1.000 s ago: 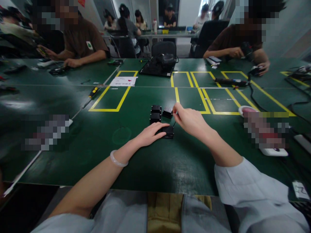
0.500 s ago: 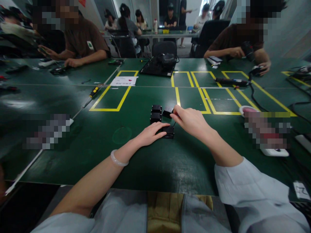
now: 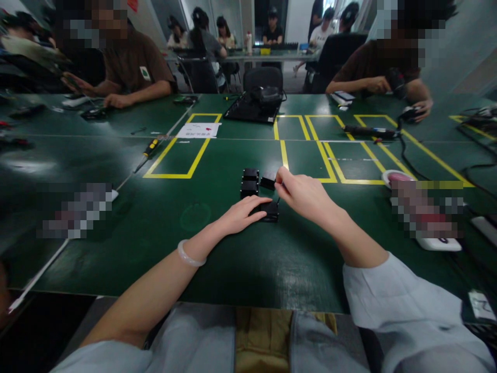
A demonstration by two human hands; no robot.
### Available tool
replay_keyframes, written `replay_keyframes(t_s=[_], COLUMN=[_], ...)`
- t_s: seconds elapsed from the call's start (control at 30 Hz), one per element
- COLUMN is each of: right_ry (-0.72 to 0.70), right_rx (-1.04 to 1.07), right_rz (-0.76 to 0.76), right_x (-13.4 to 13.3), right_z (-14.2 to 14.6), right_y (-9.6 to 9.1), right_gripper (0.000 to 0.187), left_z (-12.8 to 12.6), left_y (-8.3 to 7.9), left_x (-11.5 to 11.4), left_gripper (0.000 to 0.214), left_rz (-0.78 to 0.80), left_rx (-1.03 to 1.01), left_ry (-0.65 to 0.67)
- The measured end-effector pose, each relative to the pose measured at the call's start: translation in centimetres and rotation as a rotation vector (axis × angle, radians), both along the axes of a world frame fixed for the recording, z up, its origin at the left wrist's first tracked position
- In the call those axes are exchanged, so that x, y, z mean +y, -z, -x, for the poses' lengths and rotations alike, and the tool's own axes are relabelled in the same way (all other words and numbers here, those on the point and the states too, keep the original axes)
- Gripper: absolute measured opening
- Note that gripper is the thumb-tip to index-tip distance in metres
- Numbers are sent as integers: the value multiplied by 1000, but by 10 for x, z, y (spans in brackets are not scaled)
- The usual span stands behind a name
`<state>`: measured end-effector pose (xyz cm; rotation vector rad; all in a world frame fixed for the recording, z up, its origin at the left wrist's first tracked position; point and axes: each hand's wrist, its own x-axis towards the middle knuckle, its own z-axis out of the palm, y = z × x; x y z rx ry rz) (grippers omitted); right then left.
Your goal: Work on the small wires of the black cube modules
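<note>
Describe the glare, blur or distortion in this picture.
Head view: glare on the green tabletop, lower middle and far left; head view: edges look stretched and soft; head view: black blocks beyond the left hand too dark for fine detail.

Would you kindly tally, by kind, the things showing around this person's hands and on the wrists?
Black blocks: 4 visible; the left hand may hide more
Thin dark shaft: 1
Pale bracelet: 1
Total: 6 visible

Illegible writing on white paper point(image 3: 196, 133)
</note>
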<state>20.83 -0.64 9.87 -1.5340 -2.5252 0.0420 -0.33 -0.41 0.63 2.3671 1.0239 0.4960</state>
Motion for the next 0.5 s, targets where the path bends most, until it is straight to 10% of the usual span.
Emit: replay_keyframes(t_s=[0.5], right_ry=[10], right_rx=[3], right_rz=[-39], right_x=[4], right_z=[-3], right_y=[5], right_gripper=[30], left_z=[0], left_y=[1], left_x=[0], left_gripper=[42], left_rz=[-3], left_rx=[-4], left_ry=[3])
